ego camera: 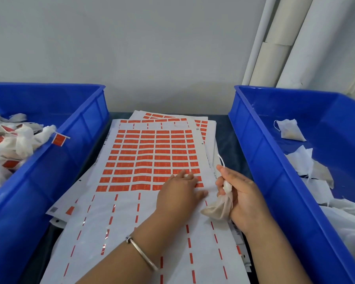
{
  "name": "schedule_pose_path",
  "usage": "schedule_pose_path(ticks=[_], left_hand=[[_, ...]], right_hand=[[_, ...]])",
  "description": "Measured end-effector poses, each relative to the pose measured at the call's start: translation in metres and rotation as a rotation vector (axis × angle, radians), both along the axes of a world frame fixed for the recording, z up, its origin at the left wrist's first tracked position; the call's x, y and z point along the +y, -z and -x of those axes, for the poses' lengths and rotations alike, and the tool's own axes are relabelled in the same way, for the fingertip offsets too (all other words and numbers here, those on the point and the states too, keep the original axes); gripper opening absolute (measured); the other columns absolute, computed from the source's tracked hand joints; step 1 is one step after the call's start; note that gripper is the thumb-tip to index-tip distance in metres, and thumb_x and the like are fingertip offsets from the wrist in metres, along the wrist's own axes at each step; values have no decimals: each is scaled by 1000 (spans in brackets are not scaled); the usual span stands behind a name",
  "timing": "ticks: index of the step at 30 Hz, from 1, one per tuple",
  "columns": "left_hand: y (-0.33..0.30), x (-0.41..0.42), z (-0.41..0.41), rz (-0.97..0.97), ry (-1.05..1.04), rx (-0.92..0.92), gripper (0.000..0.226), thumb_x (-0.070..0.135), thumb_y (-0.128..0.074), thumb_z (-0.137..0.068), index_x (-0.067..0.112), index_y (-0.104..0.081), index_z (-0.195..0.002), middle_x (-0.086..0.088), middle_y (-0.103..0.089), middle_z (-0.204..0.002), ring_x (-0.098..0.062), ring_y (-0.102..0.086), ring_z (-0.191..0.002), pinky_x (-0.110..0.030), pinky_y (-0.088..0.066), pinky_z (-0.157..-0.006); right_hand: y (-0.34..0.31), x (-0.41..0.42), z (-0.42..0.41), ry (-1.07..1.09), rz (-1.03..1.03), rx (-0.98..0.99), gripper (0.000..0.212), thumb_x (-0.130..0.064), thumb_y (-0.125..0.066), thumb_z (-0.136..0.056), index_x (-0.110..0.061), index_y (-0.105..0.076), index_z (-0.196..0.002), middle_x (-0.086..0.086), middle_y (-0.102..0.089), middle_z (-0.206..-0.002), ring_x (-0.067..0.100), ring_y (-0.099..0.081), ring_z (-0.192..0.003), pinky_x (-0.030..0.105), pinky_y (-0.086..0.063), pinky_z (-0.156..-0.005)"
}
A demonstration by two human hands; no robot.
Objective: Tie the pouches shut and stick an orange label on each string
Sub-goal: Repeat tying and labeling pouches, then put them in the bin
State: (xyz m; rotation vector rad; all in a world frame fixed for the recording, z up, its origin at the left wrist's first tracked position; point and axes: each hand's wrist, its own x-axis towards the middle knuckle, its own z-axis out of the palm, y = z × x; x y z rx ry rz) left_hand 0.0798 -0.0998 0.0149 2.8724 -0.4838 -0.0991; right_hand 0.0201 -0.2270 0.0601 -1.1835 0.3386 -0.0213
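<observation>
A white sheet of orange labels (152,156) lies on the table between two bins. My left hand (179,191) rests flat on the sheet's lower right rows, fingertips touching the labels; whether it pinches one I cannot tell. My right hand (240,199) is closed around the neck of a small white pouch (217,210), which hangs below the fist. The pouch's white string (220,158) loops up past my thumb. Tied pouches with orange labels (19,144) fill the left bin.
The blue left bin (74,144) and the blue right bin (260,160) flank the sheets. The right bin holds loose untied pouches (290,130). More label sheets (172,116) are stacked underneath. White pipes (275,48) stand against the wall.
</observation>
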Motion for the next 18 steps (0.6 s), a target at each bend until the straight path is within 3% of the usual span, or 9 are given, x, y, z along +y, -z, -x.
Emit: schedule_pose_path(ticks=[6, 14, 18], left_hand=[[3, 3, 1, -157, 142, -100, 49, 40, -48, -95, 34, -36, -141, 10, -34, -149, -21, -21, -142, -41, -31, -108], [0, -1, 4, 26, -14, -40, 46, 52, -33, -95, 33, -50, -133, 14, -46, -140, -13, -32, -137, -38, -33, -107], [-4, -2, 8, 68, -60, -32, 44, 50, -32, -96, 33, -53, -131, 12, -47, -140, -14, -38, -133, -38, -35, -106]], right_hand=[[2, 1, -2, 15, 13, 22, 22, -38, -70, -61, -20, -78, -71, 0, -63, -59, 7, -58, -46, 19, -47, -45], [10, 2, -8, -47, -6, 12, 20, -34, -72, -63, -18, -78, -73, -1, -73, -71, 12, -72, -68, 24, -55, -59], [12, 2, -9, -36, 62, 22, 24, -39, -72, -61, -16, -76, -67, 0, -68, -65, 8, -67, -59, 22, -52, -56]])
